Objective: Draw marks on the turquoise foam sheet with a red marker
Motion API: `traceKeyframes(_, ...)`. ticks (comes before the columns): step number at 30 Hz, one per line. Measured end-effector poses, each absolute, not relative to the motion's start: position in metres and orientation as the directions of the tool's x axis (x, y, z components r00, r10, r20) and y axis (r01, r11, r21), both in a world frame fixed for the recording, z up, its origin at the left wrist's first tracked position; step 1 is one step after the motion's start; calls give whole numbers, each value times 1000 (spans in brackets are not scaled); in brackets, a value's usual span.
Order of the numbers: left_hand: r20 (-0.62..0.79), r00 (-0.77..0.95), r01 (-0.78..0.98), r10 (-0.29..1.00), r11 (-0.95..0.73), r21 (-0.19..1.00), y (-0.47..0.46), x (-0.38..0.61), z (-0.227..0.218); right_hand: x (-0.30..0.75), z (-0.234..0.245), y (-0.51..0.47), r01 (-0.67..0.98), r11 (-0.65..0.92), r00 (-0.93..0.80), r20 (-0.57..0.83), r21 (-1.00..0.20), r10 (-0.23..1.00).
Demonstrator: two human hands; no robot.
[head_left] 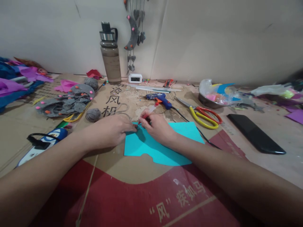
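Note:
A turquoise sheet (pixel 163 151) with a notch cut from its near edge lies in front of me on the cardboard. My right hand (pixel 157 126) is closed round a slim pen (pixel 153 107) with a pale barrel and red end, its tip down near the sheet's far left corner. At that same corner my left hand (pixel 115 127) has its fingers bent together and pressed down. Something small and dark seems to sit under those fingertips, too hidden to name. The two hands almost touch.
Beyond the sheet lie a blue glue gun (pixel 163 100) with its cord and yellow-and-red scissors (pixel 201 115). A black phone (pixel 255 134) is at right, a power strip (pixel 44 145) at left. Grey felt pieces (pixel 68 102), yarn (pixel 93 115), a bottle (pixel 111 63) and a clock (pixel 135 78) stand farther back.

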State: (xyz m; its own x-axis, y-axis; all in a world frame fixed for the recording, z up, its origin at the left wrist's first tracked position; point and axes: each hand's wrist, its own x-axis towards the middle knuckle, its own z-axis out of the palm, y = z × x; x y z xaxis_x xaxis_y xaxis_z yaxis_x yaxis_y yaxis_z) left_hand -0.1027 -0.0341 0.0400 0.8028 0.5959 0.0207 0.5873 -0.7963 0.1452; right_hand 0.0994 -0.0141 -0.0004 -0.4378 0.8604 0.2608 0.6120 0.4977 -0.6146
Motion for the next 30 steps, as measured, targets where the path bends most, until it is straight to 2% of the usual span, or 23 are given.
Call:
traceKeyframes(4, 16, 789, 602, 614, -778, 180, -36, -103, 42, 98, 8, -12, 651, 480, -455, 203, -589, 867)
traceKeyframes(9, -22, 775, 627, 632, -764, 152, -39, -102, 46, 92, 20, -10, 696, 462, -468, 142, -549, 873)
traceKeyframes(19, -59, 738, 671, 672, -723, 161, -39, -107, 42, 91, 6, -8, 649, 426, -378, 218, -631, 900)
traceKeyframes(30, -61, 743, 666, 666, -729, 156, -40, -105, 46, 91, 2, -10, 619, 438, -376, 244, -652, 894)
